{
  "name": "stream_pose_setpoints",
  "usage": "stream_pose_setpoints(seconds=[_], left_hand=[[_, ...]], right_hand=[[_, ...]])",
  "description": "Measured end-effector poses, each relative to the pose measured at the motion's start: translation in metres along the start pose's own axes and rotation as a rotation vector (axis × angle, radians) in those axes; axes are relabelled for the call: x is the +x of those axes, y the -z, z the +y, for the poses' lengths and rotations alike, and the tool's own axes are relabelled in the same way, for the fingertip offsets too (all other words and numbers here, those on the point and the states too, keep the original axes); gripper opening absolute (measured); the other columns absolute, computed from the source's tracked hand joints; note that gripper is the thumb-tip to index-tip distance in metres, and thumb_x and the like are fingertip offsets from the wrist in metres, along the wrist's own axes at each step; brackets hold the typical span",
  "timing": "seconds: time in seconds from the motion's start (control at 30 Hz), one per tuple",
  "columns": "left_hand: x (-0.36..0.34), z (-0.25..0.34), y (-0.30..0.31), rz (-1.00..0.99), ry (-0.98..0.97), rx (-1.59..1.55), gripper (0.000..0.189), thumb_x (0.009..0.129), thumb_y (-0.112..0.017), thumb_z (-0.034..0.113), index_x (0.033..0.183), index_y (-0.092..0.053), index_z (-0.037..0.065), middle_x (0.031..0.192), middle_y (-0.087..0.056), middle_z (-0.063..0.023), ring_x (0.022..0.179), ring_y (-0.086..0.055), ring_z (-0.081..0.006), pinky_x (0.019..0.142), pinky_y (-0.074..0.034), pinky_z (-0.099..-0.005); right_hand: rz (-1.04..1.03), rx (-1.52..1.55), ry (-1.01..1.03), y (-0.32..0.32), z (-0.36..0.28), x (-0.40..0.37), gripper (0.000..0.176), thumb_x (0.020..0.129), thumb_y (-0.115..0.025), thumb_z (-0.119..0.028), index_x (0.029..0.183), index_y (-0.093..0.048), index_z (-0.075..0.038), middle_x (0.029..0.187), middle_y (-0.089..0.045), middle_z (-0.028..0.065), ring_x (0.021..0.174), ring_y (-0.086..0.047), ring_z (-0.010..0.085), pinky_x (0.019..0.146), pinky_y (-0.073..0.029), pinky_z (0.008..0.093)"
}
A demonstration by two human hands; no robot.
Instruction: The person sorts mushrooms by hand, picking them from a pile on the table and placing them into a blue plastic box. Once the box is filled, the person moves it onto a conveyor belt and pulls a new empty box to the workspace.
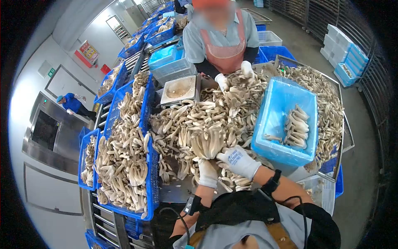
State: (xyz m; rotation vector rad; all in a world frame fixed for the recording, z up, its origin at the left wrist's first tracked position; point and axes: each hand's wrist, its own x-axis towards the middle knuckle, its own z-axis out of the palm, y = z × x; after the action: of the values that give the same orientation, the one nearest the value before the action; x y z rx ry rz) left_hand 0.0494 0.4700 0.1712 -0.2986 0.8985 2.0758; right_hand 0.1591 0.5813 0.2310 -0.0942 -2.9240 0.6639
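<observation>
A white knit glove (244,165) with small blue print covers the right hand (238,162); the left hand (207,173) wears a plain white one. A black watch band (272,182) circles the right wrist. A black device (192,203) with a thin cable (182,224) is strapped to the left wrist. Near the camera are a grey shirt (224,237) and a black chest pouch (240,209).

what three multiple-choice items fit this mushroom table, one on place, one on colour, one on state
1. The light blue lined bin sits:
A) left of both hands
B) right of both hands
C) on the floor

2. The gloves on the left hand and right hand are:
A) black
B) white
C) yellow

3. The mushroom cluster is:
A) held in both hands
B) lying on the floor
C) inside the bin

Answers: B, the bin stands beyond the right hand. B, both gloves show white. A, both hands close around it.
</observation>
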Motion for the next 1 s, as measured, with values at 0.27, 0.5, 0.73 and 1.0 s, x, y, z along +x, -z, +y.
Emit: stream_pose_setpoints(seconds=[0.27,0.5,0.73,1.0], left_hand=[[-0.025,0.034,-0.033,-0.221,-0.388,0.297,0.059,0.089,-0.049,0.003,0.146,-0.031,0.002,0.127,-0.053,-0.008,0.104,-0.053,-0.015,0.088,-0.047,-0.0267],[-0.05,0.03,-0.05,-0.239,-0.669,0.791,0.042,0.088,-0.046,-0.01,0.128,-0.047,0.001,0.126,-0.052,-0.0082,0.087,-0.054,-0.0059,0.07,-0.046,-0.0158],[-0.052,0.027,-0.023,-0.279,-1.23,1.277,0.038,0.083,-0.057,-0.008,0.12,-0.051,-0.001,0.133,-0.052,-0.0189,0.113,-0.056,-0.0215,0.086,-0.05,-0.0278],[-0.032,0.028,0.005,0.051,-0.54,0.503,0.041,0.088,-0.042,-0.009,0.125,-0.055,0.003,0.099,-0.057,0.0033,0.077,-0.049,-0.003,0.073,-0.043,-0.017]], right_hand=[[0.555,1.182,-0.273,-0.019,-0.018,0.023,0.083,0.085,-0.073,-0.014,0.15,-0.023,-0.009,0.134,-0.049,0.0124,0.119,-0.052,0.0186,0.089,-0.05,0.0314],[0.405,2.155,-0.205,-0.017,-0.017,0.049,0.038,0.1,-0.05,-0.022,0.137,-0.047,-0.013,0.124,-0.061,0.0066,0.097,-0.062,0.0175,0.081,-0.053,0.034],[0.222,2.404,-0.044,-0.028,0.009,0.036,0.044,0.098,-0.051,-0.035,0.137,-0.05,-0.014,0.133,-0.056,0.0134,0.101,-0.062,0.0305,0.082,-0.054,0.0477],[0.374,2.432,0.343,0.018,0.015,0.023,0.058,0.096,-0.054,-0.03,0.148,-0.036,-0.012,0.151,-0.041,0.0068,0.14,-0.035,0.0281,0.119,-0.024,0.0471]])
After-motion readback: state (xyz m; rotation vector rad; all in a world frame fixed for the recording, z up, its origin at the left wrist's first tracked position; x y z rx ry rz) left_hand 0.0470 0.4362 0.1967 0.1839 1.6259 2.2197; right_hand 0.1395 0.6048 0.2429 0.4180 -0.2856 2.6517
